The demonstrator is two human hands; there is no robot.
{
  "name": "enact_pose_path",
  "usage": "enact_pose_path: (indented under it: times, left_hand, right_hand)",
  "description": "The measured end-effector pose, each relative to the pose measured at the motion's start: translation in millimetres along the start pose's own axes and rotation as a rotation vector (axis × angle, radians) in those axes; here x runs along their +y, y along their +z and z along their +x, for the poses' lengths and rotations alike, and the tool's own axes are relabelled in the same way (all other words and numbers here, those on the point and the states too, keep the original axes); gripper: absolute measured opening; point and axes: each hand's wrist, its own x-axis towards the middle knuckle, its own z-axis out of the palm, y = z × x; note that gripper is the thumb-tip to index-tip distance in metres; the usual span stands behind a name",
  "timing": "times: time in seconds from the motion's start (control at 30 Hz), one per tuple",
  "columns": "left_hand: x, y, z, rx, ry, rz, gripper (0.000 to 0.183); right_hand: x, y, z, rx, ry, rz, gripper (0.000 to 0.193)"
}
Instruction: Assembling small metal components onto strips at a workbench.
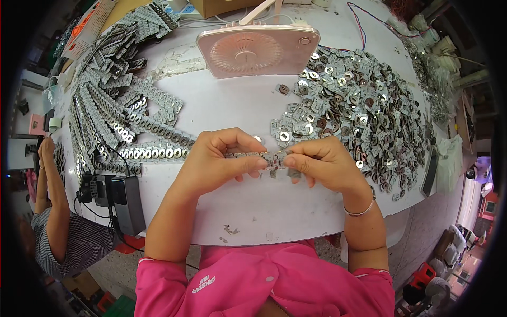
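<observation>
Both my hands meet over the middle of the white table. My left hand point(224, 158) is closed, thumb and fingers pinching a short strip of small grey metal parts point(271, 160) that pokes out toward the right. My right hand point(323, 162) is closed too, its thumb and forefinger on a small metal part point(288, 158) at the right end of that strip. Fingers partly hide where the two meet, so I cannot tell whether they are joined. Right of my hands spreads a big heap of loose small metal parts point(364, 113) with round dark and shiny centres.
Many long rows of joined metal parts point(153, 153) fan out at the left. A pink fan point(245, 53) stands at the back. Near the left edge are a dark grey box-shaped device point(128, 205) and cables. Another person's arms point(50, 182) show at far left.
</observation>
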Motion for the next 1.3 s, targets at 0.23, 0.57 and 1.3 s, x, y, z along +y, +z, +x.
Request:
enact_pose_path:
  times: [0.23, 0.57, 1.3]
  left_hand:
    - [-13, 10, 3, -0.023, 0.206, -0.263, 0.016]
    - [-7, 28, 3, 0.345, 0.742, 0.527, 0.017]
    - [-19, 28, 6, 0.349, 0.879, 0.770, 0.025]
  right_hand:
    - [4, 19, 1, 0.030, -0.067, 0.427, 0.020]
    - [17, 25, 6, 0.326, -0.295, -0.126, 0.020]
    - [14, 26, 7, 0.333, -0.131, 0.217, 0.021]
